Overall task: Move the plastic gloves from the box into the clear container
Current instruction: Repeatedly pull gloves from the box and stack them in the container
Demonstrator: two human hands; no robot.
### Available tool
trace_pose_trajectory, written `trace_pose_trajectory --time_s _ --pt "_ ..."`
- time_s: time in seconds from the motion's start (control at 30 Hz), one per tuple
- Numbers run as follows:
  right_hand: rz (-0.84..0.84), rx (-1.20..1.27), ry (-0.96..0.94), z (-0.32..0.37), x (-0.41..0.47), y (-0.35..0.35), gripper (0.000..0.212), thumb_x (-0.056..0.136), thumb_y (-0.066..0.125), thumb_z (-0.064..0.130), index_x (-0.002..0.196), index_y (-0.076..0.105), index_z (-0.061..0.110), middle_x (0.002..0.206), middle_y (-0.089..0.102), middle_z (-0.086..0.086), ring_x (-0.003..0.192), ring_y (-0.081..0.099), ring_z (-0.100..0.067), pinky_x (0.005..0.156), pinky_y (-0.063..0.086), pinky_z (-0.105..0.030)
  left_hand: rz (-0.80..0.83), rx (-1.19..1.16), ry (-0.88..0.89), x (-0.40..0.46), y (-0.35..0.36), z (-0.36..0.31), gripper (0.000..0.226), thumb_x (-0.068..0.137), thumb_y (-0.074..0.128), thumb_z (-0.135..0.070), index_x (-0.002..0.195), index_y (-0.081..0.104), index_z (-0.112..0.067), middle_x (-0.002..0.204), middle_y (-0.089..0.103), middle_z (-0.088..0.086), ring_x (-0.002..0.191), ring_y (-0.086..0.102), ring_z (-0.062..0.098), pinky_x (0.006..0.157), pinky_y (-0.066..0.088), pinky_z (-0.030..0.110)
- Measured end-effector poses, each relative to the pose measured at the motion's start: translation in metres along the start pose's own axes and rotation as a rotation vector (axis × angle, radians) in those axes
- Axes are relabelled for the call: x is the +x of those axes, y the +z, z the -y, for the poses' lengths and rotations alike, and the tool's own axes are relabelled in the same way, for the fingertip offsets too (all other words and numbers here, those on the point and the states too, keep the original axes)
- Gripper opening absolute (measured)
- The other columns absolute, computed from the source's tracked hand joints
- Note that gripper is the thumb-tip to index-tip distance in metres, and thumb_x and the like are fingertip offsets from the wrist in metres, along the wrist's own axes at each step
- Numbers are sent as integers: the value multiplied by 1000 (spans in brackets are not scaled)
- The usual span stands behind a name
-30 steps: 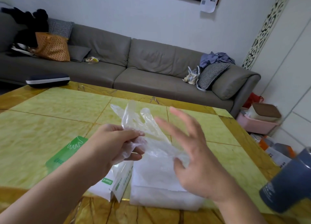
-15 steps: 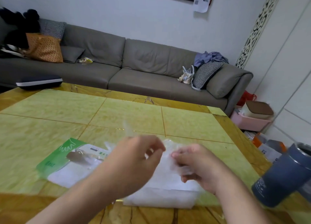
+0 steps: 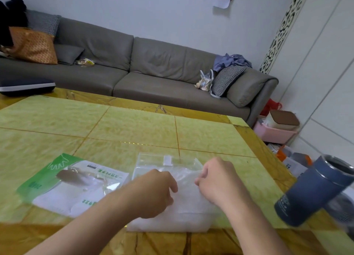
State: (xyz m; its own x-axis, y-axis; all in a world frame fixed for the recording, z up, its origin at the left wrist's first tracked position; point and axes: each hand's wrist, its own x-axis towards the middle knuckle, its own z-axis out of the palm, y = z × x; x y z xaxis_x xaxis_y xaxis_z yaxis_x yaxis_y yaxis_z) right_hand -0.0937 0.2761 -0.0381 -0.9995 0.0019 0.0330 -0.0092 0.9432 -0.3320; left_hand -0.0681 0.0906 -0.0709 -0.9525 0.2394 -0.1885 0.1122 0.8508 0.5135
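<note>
Gloves [image 3: 188, 189] flat in container [image 3: 153, 159] — fingers' direction unclear.

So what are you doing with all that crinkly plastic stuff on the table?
A person is packing thin see-through plastic gloves into a clear rectangular plastic container on the yellow-green tiled table. Both hands are down in it: the left hand and the right hand have their fingers curled on the gloves. The flat green-and-white glove box lies just left of the container.
</note>
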Motion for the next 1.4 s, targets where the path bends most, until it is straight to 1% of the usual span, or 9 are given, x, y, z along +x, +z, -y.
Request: trace_pose_trajectory --time_s 0.13,0.27,0.5,0.6,0.67,0.77,0.9,1.27,1.4 --pt "-26 -100 18 0 1 3 41 91 77 28 64 49 16 72 61 -3 55 61 -27 48 48 -30 87 2 -9 2 -5 -1 55 88 79 -37 138 57 -37 101 72 -20 82 69 3 74 61 30" --pt "-43 -179 14 5 -2 -2 29 91 75 29 75 55 16 75 62 0 61 62 -24 49 44 -29 127 63 -17 5 -6 0 53 85 79 -37 133 57 -41 100 73 -19 58 58 -7 53 48 17" --pt "-163 -137 -80 19 -16 -18 17 96 65 21 100 47 20 82 55 6 63 51 -13 48 32 -29 204 125 -62 10 -4 3 49 82 75 -36 128 56 -40 107 66 -15 79 67 15 75 59 32" --pt "-100 88 -301 38 -28 -14 13 89 53 12 81 49 21 77 56 5 67 54 -16 53 45 -36 184 190 -56 11 -4 -2 22 82 74 -37 90 54 -40 88 60 -15 74 61 12 67 51 30" --pt "35 123 -296 45 -32 -3 13 81 45 12 75 55 17 74 60 2 68 58 -23 54 51 -44 190 239 -24 12 -2 -6 32 86 71 -34 71 42 -35 67 51 -13 58 49 7 60 43 29" --pt "228 -53 -175 45 -31 7 16 87 47 19 71 49 17 81 54 -1 69 52 -28 49 34 -32 185 258 3 14 0 -4 17 88 70 -39 92 54 -35 74 56 -12 61 51 7 56 40 27" --pt "308 -221 -96 34 -24 11 12 90 56 16 79 52 18 90 51 -2 76 53 -27 51 32 -29 216 180 -34 11 -1 3 51 88 71 -43 133 50 -36 111 67 -12 77 60 12 65 47 27" --pt "557 -327 -6 32 -5 30 35 83 72 20 113 55 14 107 53 -8 90 63 -28 55 39 -28 211 133 -26 6 -7 -2 58 88 74 -33 139 47 -31 117 66 -8 73 61 10 55 45 21" --pt "667 -319 42 34 3 36 59 85 73 33 134 52 8 130 57 -15 90 59 -31 68 48 -34 142 124 -3 2 -12 -2 44 82 83 -33 120 62 -34 105 67 -9 67 65 14 56 53 27"
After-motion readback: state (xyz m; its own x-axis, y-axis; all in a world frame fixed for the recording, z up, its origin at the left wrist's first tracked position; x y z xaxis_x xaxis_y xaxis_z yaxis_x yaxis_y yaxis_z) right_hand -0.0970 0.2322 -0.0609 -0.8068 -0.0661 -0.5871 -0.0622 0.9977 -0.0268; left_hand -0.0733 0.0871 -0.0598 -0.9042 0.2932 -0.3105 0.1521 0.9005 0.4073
